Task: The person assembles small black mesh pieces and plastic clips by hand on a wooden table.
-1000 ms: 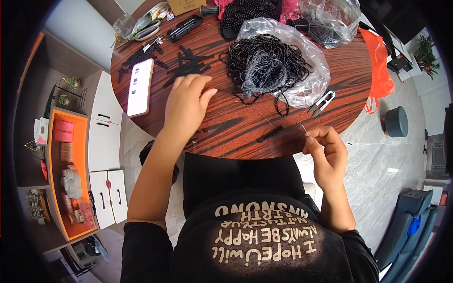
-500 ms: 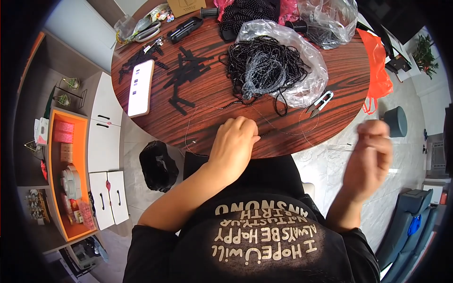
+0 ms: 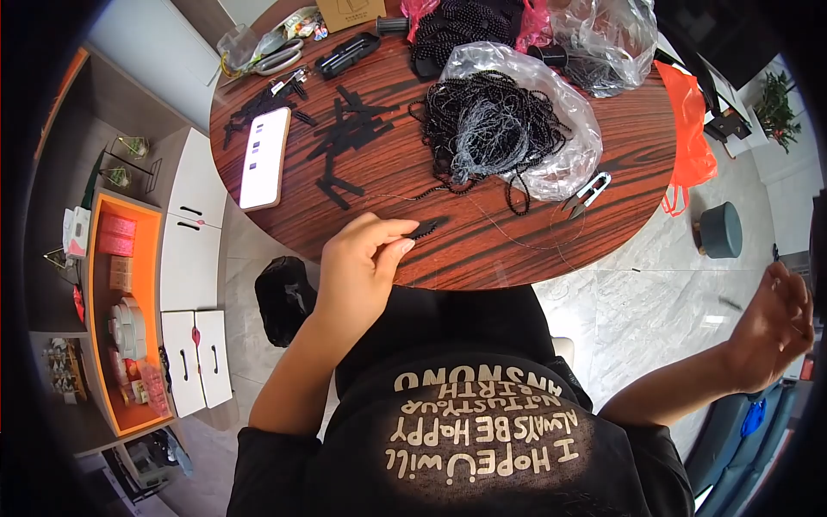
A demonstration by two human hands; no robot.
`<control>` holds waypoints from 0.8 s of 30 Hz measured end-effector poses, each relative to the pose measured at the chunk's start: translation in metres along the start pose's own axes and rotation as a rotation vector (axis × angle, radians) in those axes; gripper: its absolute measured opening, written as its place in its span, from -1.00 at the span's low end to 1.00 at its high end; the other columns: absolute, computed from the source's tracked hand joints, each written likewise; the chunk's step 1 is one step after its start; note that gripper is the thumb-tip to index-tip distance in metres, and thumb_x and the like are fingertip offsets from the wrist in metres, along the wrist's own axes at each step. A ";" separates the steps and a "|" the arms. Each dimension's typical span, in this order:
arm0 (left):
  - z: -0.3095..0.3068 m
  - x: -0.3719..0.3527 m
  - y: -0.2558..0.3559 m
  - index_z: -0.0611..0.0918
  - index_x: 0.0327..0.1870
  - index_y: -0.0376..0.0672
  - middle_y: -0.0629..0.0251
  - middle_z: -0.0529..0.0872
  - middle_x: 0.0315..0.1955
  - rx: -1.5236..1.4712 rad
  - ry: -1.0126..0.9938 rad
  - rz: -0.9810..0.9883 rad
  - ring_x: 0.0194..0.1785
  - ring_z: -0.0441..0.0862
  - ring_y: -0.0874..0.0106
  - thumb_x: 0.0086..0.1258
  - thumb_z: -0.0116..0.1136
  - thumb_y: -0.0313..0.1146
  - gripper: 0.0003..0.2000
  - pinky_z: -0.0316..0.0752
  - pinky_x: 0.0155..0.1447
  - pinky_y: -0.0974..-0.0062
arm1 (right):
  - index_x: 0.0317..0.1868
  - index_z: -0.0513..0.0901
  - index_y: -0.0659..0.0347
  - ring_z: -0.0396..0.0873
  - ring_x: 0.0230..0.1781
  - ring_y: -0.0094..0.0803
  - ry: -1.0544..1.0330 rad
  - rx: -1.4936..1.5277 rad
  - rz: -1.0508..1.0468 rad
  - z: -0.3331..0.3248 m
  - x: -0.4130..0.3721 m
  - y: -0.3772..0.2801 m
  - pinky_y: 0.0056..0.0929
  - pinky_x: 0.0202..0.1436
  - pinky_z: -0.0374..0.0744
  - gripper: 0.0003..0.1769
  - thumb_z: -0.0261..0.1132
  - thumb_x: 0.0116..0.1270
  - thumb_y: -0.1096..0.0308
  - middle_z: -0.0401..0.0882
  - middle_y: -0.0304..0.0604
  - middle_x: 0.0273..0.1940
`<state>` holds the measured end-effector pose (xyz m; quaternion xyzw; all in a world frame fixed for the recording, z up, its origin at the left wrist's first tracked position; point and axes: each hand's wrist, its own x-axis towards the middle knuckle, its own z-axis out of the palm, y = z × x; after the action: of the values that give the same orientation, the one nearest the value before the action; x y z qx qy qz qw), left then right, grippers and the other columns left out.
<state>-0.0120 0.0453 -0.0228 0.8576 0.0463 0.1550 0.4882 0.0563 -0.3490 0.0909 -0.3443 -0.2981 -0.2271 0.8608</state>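
Note:
Near the table's front edge, my left hand (image 3: pixel 366 261) pinches a small black beaded piece (image 3: pixel 422 230) between thumb and fingertips. My right hand (image 3: pixel 773 330) is raised far out to the right, past the table, with its fingers curled together; what they hold is too small to make out. A thin thread (image 3: pixel 517 244) curves over the wood to the right of my left hand. Behind it, a tangled heap of black bead strings (image 3: pixel 491 129) with grey thread lies on a clear plastic bag (image 3: pixel 575 142). White-handled thread snips (image 3: pixel 589 195) rest right of the heap.
On the round wooden table (image 3: pixel 405 267) lie a phone (image 3: pixel 264 159), black strips (image 3: pixel 353 129), a black case (image 3: pixel 347 54) and scissors (image 3: pixel 280 59). A red bag (image 3: pixel 687 129) hangs at the right edge. A stool (image 3: pixel 719 230) stands on the floor beyond.
My left hand has moved left and now shows the black piece in its pinch. My right hand has swung farther right and down, away from the table.

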 end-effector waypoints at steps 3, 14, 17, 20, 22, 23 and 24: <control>-0.010 -0.005 0.006 0.65 -0.27 -0.29 0.34 0.53 -0.52 -0.011 0.007 -0.054 -0.54 0.40 0.54 0.12 0.13 -0.64 -0.83 0.29 -0.45 0.67 | -0.41 0.54 0.17 0.38 -0.09 -0.16 0.029 0.000 -0.051 -0.009 0.002 -0.019 -0.02 0.26 0.14 -0.88 0.09 0.28 0.45 0.44 -0.07 -0.22; -0.043 -0.014 0.002 0.67 -0.27 -0.25 0.36 0.50 -0.53 -0.041 -0.279 0.372 -0.52 0.36 0.54 0.11 0.11 -0.64 -0.81 0.23 -0.43 0.66 | -0.31 0.51 0.32 0.43 -0.06 -0.17 0.300 -0.148 0.161 -0.072 0.028 -0.032 -0.13 0.26 0.25 -0.89 0.15 0.32 0.44 0.47 -0.03 -0.27; -0.050 -0.012 0.007 0.68 -0.26 -0.21 0.34 0.50 -0.52 -0.023 -0.600 0.483 -0.52 0.35 0.52 0.08 0.17 -0.61 -0.80 0.23 -0.40 0.67 | -0.24 0.51 0.34 0.43 -0.05 -0.19 0.377 0.031 0.247 -0.102 0.035 -0.017 -0.09 0.24 0.25 -0.87 0.16 0.32 0.42 0.45 -0.03 -0.23; -0.044 -0.017 0.013 0.67 -0.25 -0.23 0.35 0.50 -0.51 0.134 -0.433 0.320 -0.50 0.36 0.53 0.12 0.11 -0.63 -0.80 0.25 -0.38 0.64 | -0.21 0.51 0.35 0.44 -0.07 -0.23 0.183 0.103 0.227 -0.069 0.021 -0.005 -0.13 0.22 0.28 -0.86 0.14 0.34 0.42 0.46 -0.03 -0.22; -0.041 -0.021 0.016 0.65 -0.23 -0.25 0.35 0.49 -0.50 0.286 -0.268 0.155 -0.48 0.37 0.53 0.15 0.05 -0.64 -0.80 0.27 -0.36 0.61 | -0.17 0.51 0.35 0.44 -0.08 -0.26 -0.004 0.175 0.204 -0.048 0.013 0.001 -0.17 0.19 0.30 -0.84 0.13 0.35 0.41 0.47 -0.04 -0.22; -0.042 -0.021 0.016 0.65 -0.23 -0.25 0.35 0.49 -0.50 0.290 -0.268 0.153 -0.48 0.37 0.53 0.15 0.05 -0.64 -0.80 0.27 -0.36 0.61 | -0.17 0.51 0.35 0.44 -0.08 -0.26 -0.002 0.178 0.205 -0.046 0.013 0.002 -0.17 0.19 0.30 -0.84 0.13 0.35 0.41 0.47 -0.04 -0.22; -0.042 -0.022 0.014 0.65 -0.22 -0.25 0.35 0.50 -0.49 0.209 -0.252 0.109 -0.48 0.38 0.54 0.16 0.04 -0.64 -0.80 0.27 -0.35 0.62 | -0.17 0.51 0.35 0.44 -0.10 -0.29 0.040 0.109 0.204 -0.044 0.014 0.001 -0.22 0.17 0.32 -0.83 0.12 0.36 0.40 0.47 -0.04 -0.21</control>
<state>-0.0466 0.0681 0.0041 0.9176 -0.0459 0.0665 0.3892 0.0826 -0.3830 0.0734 -0.3208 -0.2562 -0.1286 0.9027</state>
